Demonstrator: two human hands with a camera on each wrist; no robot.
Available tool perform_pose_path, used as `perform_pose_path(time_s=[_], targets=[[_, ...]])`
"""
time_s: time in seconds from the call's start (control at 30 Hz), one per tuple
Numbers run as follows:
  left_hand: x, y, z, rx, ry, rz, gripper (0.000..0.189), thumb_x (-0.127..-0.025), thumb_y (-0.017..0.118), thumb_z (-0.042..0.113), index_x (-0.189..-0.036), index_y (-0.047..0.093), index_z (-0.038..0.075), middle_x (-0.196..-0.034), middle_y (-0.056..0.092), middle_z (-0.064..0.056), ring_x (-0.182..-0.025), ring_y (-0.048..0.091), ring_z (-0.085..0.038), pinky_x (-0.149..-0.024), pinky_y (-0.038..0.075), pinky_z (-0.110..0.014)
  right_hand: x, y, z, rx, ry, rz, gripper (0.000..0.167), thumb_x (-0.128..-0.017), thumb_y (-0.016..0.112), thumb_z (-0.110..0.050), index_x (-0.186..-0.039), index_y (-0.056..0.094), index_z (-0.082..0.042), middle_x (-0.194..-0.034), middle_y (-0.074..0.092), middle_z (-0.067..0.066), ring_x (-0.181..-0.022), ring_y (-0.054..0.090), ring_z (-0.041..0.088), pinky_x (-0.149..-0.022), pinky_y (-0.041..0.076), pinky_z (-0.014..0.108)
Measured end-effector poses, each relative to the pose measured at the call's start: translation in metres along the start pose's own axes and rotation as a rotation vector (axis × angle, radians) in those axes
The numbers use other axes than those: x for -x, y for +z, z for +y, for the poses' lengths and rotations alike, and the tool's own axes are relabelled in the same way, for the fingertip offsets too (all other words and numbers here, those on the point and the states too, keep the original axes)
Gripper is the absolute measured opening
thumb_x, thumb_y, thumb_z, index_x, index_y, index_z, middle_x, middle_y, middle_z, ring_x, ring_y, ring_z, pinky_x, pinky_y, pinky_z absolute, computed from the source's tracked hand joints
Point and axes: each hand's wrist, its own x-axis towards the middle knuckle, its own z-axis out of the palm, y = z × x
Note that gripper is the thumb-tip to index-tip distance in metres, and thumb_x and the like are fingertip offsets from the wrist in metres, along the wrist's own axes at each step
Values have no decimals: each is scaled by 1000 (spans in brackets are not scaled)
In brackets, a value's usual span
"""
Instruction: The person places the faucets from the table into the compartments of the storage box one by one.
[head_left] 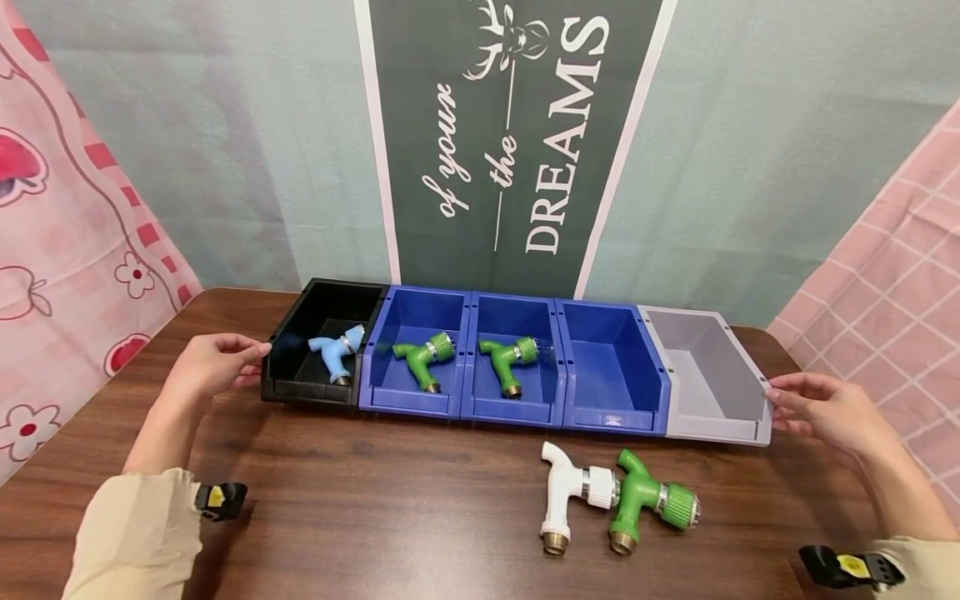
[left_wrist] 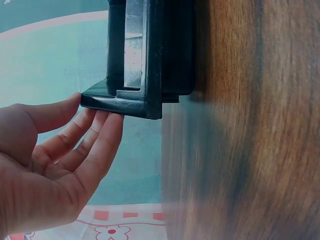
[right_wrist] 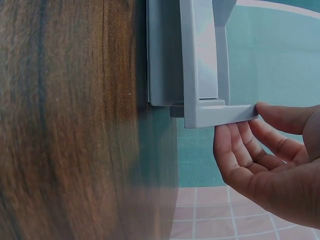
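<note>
Five bins stand joined in a row on the table. My left hand (head_left: 219, 363) holds the outer side of the black bin (left_wrist: 154, 65) at the left end, thumb at its rim and fingertips on its side wall. My right hand (head_left: 834, 408) holds the grey bin (right_wrist: 191, 75) at the right end in the same way. A light blue faucet (head_left: 335, 353) lies in the black bin. One green faucet (head_left: 422, 360) is in the first blue bin (head_left: 408, 402), another green faucet (head_left: 510, 364) in the middle blue bin (head_left: 512, 412). The right blue bin (head_left: 611, 367) and the grey bin hold nothing.
A white faucet (head_left: 558, 492) and a green faucet (head_left: 636, 500) lie side by side on the brown wooden table (head_left: 360, 517), in front of the bins. Behind the row hangs a grey-green cloth (head_left: 750, 150) with printed lettering. Pink patterned cloths (head_left: 900, 250) hang at both sides.
</note>
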Motion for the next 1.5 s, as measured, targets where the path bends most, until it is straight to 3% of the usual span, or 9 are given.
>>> perform_pose_path(time_s=[0.3,0.67,0.77,0.83,0.93,1.07,1.17,1.27,1.5], targets=[[-1,1,0,10,5,8,37,-94,51,16,-111,51,-17,-75,58,5,-64,59,-5,-64,54,-26,6,9,-13,-10,-11,-19,28,-89,54,2,-83,68,-22,-74,65,-3,-62,64,15,-56,53,27],[-1,3,1,-7,0,15,39,-93,53,18,-113,51,-16,-76,58,4,-65,60,-5,-65,54,-26,0,-6,4,60,-40,-22,24,-89,56,-2,-89,67,-23,-80,66,-7,-65,66,15,-59,54,29],[-1,3,1,-14,3,20,39,-93,53,17,-113,51,-16,-76,58,4,-65,60,-5,-65,54,-26,-4,-14,13,39,-83,-38,25,-90,53,1,-94,68,-19,-83,67,-6,-67,66,15,-60,54,31],[0,3,1,-14,1,21,39,-93,53,18,-113,51,-16,-76,58,3,-65,60,-5,-64,54,-26,-7,-19,18,88,-84,-34,21,-90,53,0,-99,66,-15,-85,67,-6,-70,66,16,-61,54,33],[0,3,1,-18,-3,20,39,-93,54,18,-112,51,-16,-76,57,3,-64,59,-5,-64,54,-26,-15,-32,35,49,-134,-53,20,-90,54,1,-103,65,-10,-89,68,-3,-72,67,17,-62,53,34],[1,2,2,-23,-5,21,40,-93,54,19,-112,51,-16,-76,57,3,-65,59,-6,-65,54,-26,-5,-19,17,-24,-146,-53,24,-90,53,3,-97,67,-15,-86,68,-1,-71,67,17,-60,53,32],[1,3,1,-25,-3,24,42,-93,54,21,-112,51,-16,-76,58,2,-65,60,-6,-65,54,-27,12,5,-17,-71,-141,-60,30,-89,49,10,-93,67,-14,-82,68,1,-69,66,17,-59,54,29],[1,2,1,-28,1,27,42,-92,54,22,-112,51,-16,-76,58,1,-65,60,-6,-66,54,-28,18,15,-29,-41,-152,-63,30,-88,50,10,-92,67,-15,-80,67,1,-67,66,17,-58,54,29],[0,2,0,-20,7,23,42,-92,55,22,-110,51,-16,-75,58,2,-64,59,-5,-66,54,-28,18,15,-24,24,-174,-92,27,-88,50,9,-95,66,-11,-82,68,2,-68,66,17,-57,54,32]])
